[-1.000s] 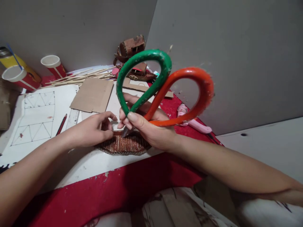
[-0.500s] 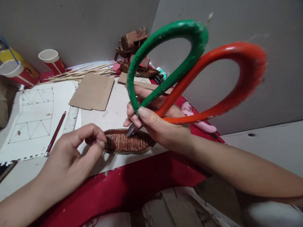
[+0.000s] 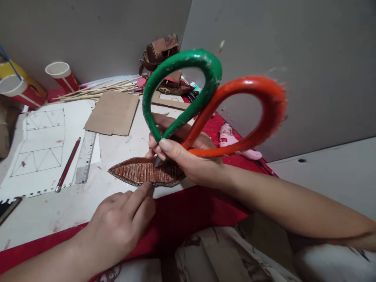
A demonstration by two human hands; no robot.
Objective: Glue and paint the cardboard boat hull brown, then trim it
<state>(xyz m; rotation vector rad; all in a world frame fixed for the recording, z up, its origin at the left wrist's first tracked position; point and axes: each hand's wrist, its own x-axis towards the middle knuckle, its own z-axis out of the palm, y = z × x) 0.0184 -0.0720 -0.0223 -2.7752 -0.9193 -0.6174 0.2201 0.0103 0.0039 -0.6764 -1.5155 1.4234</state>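
Observation:
A small brown boat hull [image 3: 141, 170] with a pointed left end lies on the white board, its inner floor lined with thin reddish-brown strips. My right hand [image 3: 183, 152] grips a big pair of scissors with a green loop [image 3: 148, 98] and an orange loop [image 3: 272, 105] held upward. Their blade tip [image 3: 157, 161] points down into the hull; the rest of the blades is hidden by my fingers. At the hull's near side, my left hand [image 3: 123, 213] touches the rim with its outstretched index finger. It holds nothing visible.
A brown cardboard square [image 3: 113, 112], a clear ruler [image 3: 84, 158], a pencil [image 3: 68, 164] and a sheet with drawings [image 3: 44, 137] lie left. Behind are wooden sticks [image 3: 111, 87], paper cups [image 3: 63, 76] and model boats [image 3: 161, 49]. A pink glue gun [image 3: 235, 143] sits right.
My left hand has left the hull's left end and moved right and nearer, its index finger now at the near rim. The scissor loops have shifted left and down in view.

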